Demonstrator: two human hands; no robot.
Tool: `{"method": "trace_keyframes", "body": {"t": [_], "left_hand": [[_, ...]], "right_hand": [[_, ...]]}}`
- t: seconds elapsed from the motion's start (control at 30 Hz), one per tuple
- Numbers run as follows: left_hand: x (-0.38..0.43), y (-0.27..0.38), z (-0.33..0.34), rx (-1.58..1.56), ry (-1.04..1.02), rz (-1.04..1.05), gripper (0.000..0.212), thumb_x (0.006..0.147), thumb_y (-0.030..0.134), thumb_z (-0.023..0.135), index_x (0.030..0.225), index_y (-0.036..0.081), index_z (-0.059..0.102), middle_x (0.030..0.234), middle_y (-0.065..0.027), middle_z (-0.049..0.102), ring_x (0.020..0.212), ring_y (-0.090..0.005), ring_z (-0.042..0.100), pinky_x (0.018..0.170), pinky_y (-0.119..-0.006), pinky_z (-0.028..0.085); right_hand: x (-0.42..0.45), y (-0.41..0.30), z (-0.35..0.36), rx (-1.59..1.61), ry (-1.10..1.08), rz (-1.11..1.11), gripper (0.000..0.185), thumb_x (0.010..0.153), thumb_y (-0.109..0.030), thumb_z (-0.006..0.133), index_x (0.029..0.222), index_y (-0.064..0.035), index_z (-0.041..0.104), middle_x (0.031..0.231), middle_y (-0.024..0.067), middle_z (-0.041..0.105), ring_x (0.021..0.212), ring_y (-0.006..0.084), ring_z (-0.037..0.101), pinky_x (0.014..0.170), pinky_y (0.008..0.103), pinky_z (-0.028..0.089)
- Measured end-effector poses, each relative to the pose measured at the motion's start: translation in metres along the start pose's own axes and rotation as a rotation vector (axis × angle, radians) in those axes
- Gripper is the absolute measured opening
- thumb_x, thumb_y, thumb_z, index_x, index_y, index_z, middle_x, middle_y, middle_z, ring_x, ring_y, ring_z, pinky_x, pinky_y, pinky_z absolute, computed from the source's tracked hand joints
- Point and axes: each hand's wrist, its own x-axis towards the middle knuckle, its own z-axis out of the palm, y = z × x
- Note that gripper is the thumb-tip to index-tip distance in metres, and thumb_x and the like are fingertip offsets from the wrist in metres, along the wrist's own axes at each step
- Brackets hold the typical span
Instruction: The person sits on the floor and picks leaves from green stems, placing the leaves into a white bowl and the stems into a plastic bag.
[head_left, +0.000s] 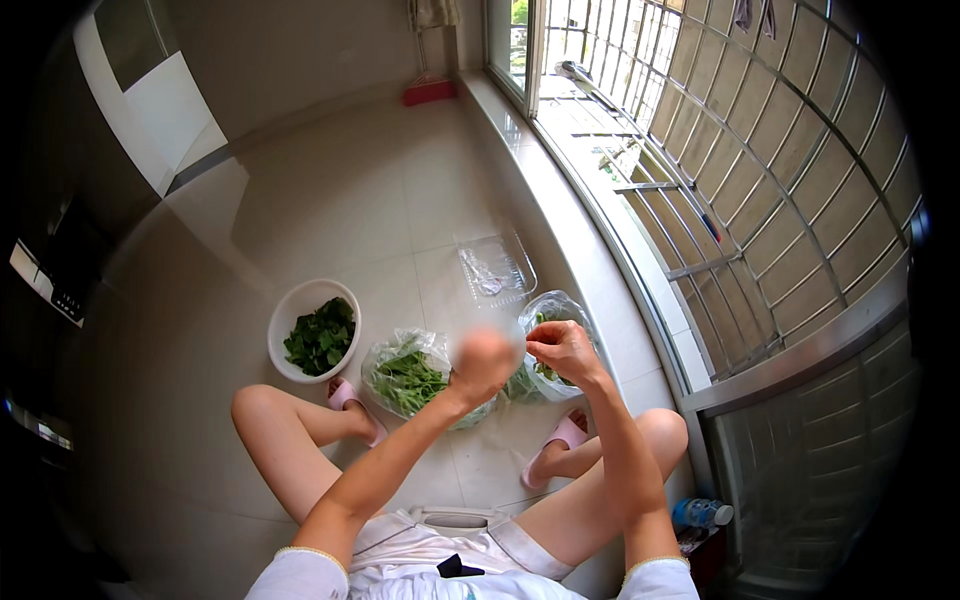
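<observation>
My left hand (484, 367) is over the right side of a clear plastic bag (431, 343) of leafy green stems (409, 381). A blur covers its fingers, so I cannot make out what they hold. Thumb and forefinger of my right hand (570, 352) come together just right of the left hand. Whether something thin is pinched there is too small to tell. Beneath the right hand stands a second clear plastic bag (559, 301), with some greens inside, partly hidden by the hand. Farther left, a white plastic bowl (277, 341) holds dark green leaves (321, 337).
An open clear plastic container (487, 259) with crumpled film lies on the tiled floor (375, 217), by the window ledge (555, 217). Pink slippers (345, 394) flank the bags. A capped bottle (701, 513) is at the lower right. A red dustpan (430, 91) rests against the far wall.
</observation>
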Motion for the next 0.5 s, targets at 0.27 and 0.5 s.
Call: {"method": "trace_keyframes", "body": {"t": [0.27,0.5], "left_hand": [[-0.0057,-0.0067,0.0025,0.12,0.004,0.067,0.008,0.064,0.01,0.06,0.067,0.007,0.054,0.072,-0.003,0.054,0.078,-0.0197,0.049,0.073,-0.033,0.035],[-0.0092,-0.0025,-0.0014,-0.088,0.069,0.041,0.009,0.064,0.01,0.06,0.069,0.005,0.053,0.07,-0.0051,0.053,0.074,-0.0218,0.05,0.069,-0.033,0.037]], "right_hand": [[-0.0036,0.0015,0.0015,-0.1,-0.007,0.002,0.013,0.069,-0.01,0.057,0.072,0.0027,0.06,0.055,0.0009,0.053,0.05,0.0058,0.047,0.043,0.0204,0.037],[-0.0005,0.0001,0.0011,0.512,-0.275,0.302,0.01,0.069,-0.011,0.058,0.072,-0.0012,0.058,0.056,-0.0002,0.049,0.045,0.0046,0.041,0.039,0.0182,0.03]]}}
